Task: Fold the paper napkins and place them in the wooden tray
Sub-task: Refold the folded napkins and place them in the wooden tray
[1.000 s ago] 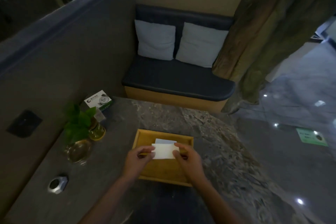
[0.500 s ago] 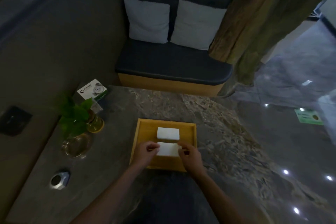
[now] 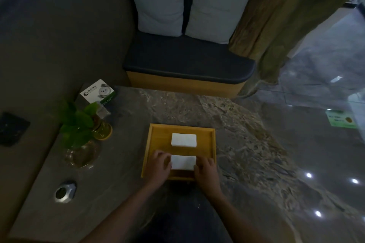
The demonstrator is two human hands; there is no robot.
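White folded napkin (image 3: 183, 162) now lies lower in the wooden tray (image 3: 156, 145) than a second ago — down flat near its front edge, behind it a second napkin (image 3: 184, 140). The tray's front rim is partly hidden by the hands. Left hand (image 3: 159, 164) and right hand (image 3: 206, 169) curl palm-down, fingertips pinching the napkin's ends.

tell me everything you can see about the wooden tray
The wooden tray is a shallow, near-square tray of light yellowish wood with a low raised rim, lying flat on the marble-look table. Two folded white napkins lie in it, apart: the far napkin untouched, the near napkin touched at its ends by the left hand and right hand, which hide part of the near rim.
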